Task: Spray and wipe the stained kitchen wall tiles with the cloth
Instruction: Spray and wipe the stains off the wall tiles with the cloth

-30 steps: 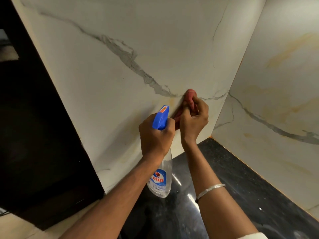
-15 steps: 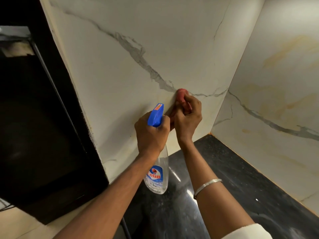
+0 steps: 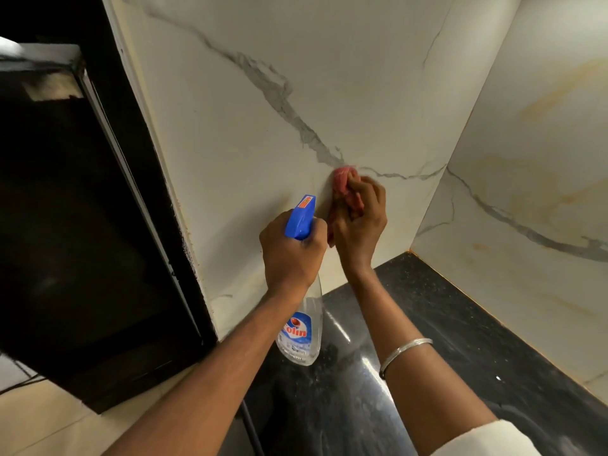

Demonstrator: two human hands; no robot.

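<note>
The wall tiles (image 3: 230, 126), pale marble-look panels with grey veins, fill the far side and turn a corner at the right. Yellowish stains (image 3: 546, 93) spread over the right panel, and fainter yellowing shows low on the far panel beside the hands. A large dark appliance (image 3: 82, 209) stands against the far panel's left edge, so leftward strokes would, I judge, end there. The glossy black tabletop (image 3: 460, 324) runs below into the corner. The left hand (image 3: 289, 255) has its grip wrapped round the neck of the spray bottle (image 3: 301, 337), which seems held clear of the tabletop. Its blue nozzle aims at the tile just left of the cloth, probably so more can be sprayed without setting it down. The right hand (image 3: 360, 225) has its grip curled round the bunched pink cloth (image 3: 343, 179) and presses it on the far panel at the grey vein, likely to bear hard on one spot. The bottle, just beside that hand, may crowd leftward wiping. A silver bangle (image 3: 404, 352) sits on the right wrist.
</note>
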